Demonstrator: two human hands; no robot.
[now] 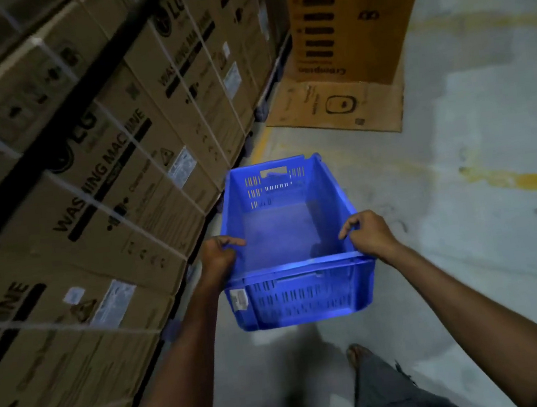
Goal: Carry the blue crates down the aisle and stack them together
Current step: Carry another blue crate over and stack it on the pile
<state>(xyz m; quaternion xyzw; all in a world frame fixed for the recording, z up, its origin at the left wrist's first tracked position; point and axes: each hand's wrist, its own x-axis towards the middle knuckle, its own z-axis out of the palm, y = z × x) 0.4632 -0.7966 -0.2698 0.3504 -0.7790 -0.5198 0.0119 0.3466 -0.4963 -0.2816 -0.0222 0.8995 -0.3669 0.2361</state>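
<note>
Both hands on the blue crate (284, 235) — left grip (220, 251) and right grip (366, 230) curled over its side rims, beside washing-machine cartons (115, 174).

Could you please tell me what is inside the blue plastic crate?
The blue slotted plastic crate looks empty: only its bare floor shows. The near rim hides the closest strip, and a dark patch there is too blurred to identify.

Left hand (220, 255) and right hand (367, 233) grip the empty blue crate's (284, 231) side rims beside stacked cardboard boxes (111, 148).
</note>
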